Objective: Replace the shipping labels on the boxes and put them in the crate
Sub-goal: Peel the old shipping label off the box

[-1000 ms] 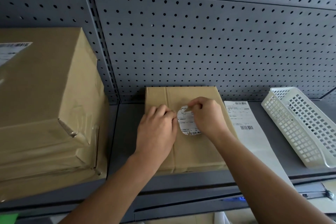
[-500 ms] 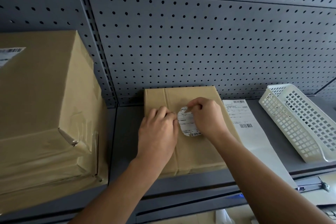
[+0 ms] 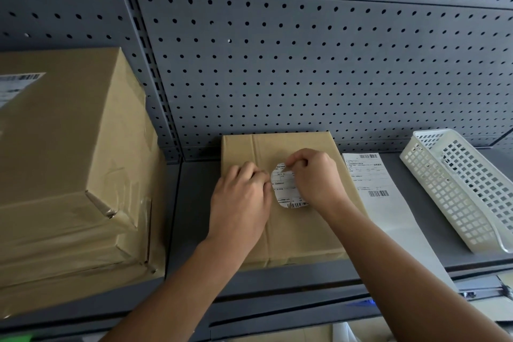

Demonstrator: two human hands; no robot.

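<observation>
Right now both hands are down on the small box (image 3: 294, 233), working at the old label (image 3: 287, 189) that sits in the gap between them. The right hand (image 3: 313, 178) pinches the label's far end between thumb and forefinger, at the edge furthest from the person. The left hand (image 3: 240, 203) has its fingers curled, tips against the label's left edge. I can't tell whether they nip the paper or only press the box down.

The label's long side runs away from the person, far end to near end. The right hand is already on the far end, so I'd judge the peel has to come back toward the wrists along that line, with the left hand steadying the box.

The label is thin white paper with barcodes. Its outline is ragged and rounded, and a small flap is torn at the near end. It looks likely to tear rather than lift whole. The box is plain brown cardboard, flat and smooth, with taped seams running lengthwise.

Just right of the right hand, against the box's side, a fresh label sheet (image 3: 372, 178) lies flat. Further right, well apart, sits a white plastic lattice basket (image 3: 458, 189). Left of the left hand stands a large box (image 3: 69, 161), wrinkled with glossy tape.
</observation>
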